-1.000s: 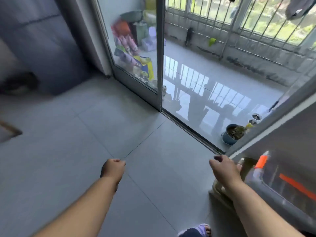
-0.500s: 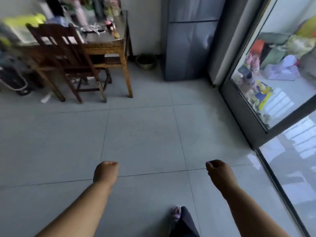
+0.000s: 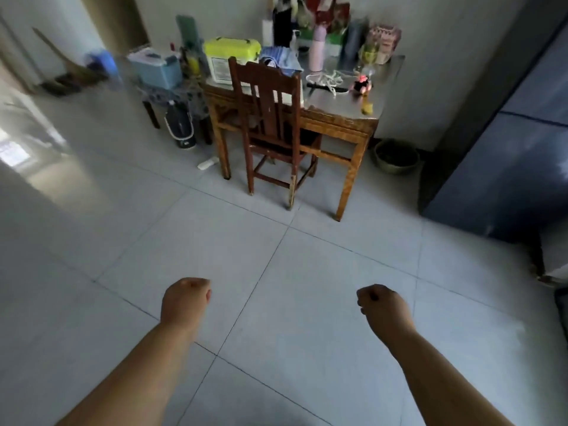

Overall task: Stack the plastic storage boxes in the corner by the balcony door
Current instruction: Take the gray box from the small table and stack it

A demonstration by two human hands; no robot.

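Note:
My left hand and my right hand are held out low over the grey tiled floor, both curled into fists with nothing in them. Far ahead, a yellow-green lidded plastic box stands on the wooden table. A light blue plastic box sits on a low stand to its left. Both boxes are well beyond my hands. The balcony door and the storage box beside it are out of view.
A wooden chair is pushed in at the table, which is crowded with bottles and bags. A dark fridge fills the right side. A green basin sits by the wall, a broom leans far left.
The view has swung left, away from the balcony door and the storage box by my right hand, onto the table and chair. Both fists stay shut and empty.

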